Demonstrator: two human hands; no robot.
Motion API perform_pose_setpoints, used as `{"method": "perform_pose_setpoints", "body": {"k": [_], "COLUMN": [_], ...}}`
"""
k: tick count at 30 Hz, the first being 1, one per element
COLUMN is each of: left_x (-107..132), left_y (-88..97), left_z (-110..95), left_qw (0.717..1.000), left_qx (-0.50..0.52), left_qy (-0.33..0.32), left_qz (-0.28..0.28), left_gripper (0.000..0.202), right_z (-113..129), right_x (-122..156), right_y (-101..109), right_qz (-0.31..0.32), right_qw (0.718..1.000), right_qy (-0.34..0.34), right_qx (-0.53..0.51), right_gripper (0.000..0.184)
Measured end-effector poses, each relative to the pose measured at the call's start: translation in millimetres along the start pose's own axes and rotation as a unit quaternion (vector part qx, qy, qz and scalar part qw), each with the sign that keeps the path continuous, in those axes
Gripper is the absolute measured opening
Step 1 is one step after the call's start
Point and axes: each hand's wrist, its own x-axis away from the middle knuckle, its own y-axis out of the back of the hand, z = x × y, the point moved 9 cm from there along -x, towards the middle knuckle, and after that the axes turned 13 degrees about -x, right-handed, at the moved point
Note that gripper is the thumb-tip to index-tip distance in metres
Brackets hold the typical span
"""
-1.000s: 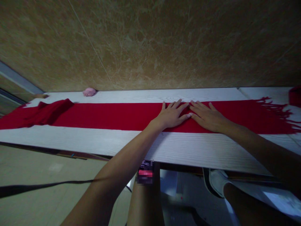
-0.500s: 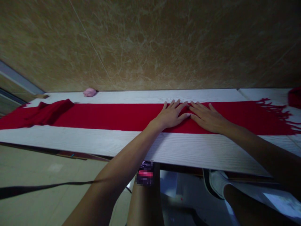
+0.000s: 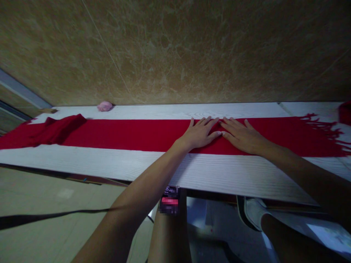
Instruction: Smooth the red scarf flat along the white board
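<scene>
A long red scarf (image 3: 131, 133) lies stretched along a white wooden table (image 3: 109, 164), its fringed end at the right and a bunched end at the far left. My left hand (image 3: 200, 133) lies flat on the scarf with fingers spread, holding nothing. My right hand (image 3: 241, 136) lies flat beside it, also open, and the fingertips of the two hands nearly touch over the cloth.
A small pink object (image 3: 104, 106) sits at the table's back edge against a brown marbled wall (image 3: 175, 51). Another red item (image 3: 344, 111) shows at the far right edge. Below the table's front edge are my legs, a white shoe (image 3: 253, 212) and a black strap (image 3: 55, 215).
</scene>
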Motion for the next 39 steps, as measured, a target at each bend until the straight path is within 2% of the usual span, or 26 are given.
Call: {"method": "perform_pose_setpoints", "body": {"k": [13, 23, 34, 39], "left_x": [-0.9, 0.1, -0.3, 1.8], "left_y": [0.5, -0.6, -1.4, -0.6], "left_z": [2.1, 1.8, 1.5, 0.1], "left_qw": [1.000, 1.000, 1.000, 0.999], "left_qx": [-0.002, -0.006, -0.017, -0.020], "left_qy": [0.010, 0.000, 0.002, 0.000], "left_qz": [-0.007, 0.007, 0.020, 0.028], "left_gripper": [0.070, 0.070, 0.071, 0.074], "right_z": [1.3, -1.6, -2.0, -0.6], "right_x": [0.8, 1.1, 0.9, 1.8], "right_y": [0.7, 0.5, -0.4, -0.3], "right_qz": [0.006, -0.026, -0.006, -0.023], "right_qw": [1.000, 0.999, 1.000, 0.999], "right_qy": [-0.006, 0.031, 0.007, 0.022], "right_qx": [0.007, -0.007, -0.007, -0.007], "right_gripper": [0.074, 0.070, 0.071, 0.069]}}
